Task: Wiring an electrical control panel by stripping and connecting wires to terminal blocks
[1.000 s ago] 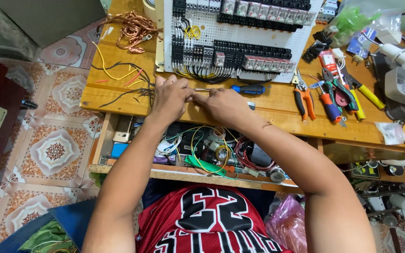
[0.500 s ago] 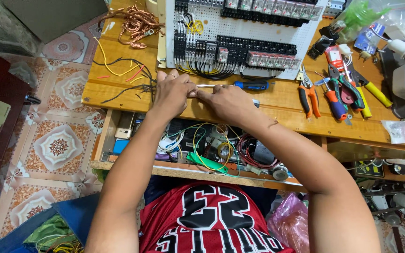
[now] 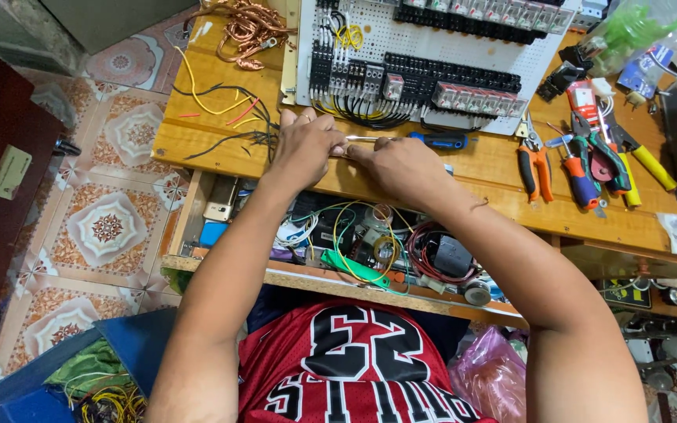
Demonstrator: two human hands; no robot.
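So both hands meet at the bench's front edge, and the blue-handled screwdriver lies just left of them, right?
Not quite. In the head view the left hand and right hand do meet there, but the blue-handled screwdriver lies just right of them, beyond the right hand.

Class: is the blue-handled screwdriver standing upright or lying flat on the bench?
Lying flat. The screwdriver rests sideways on the wooden bench, its shaft pointing toward the hands.

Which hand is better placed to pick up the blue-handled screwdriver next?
Right, probably. The right hand sits just below the screwdriver, whose blue handle lies on its side of the bench. The left hand is by the metal tip, farther from the handle.
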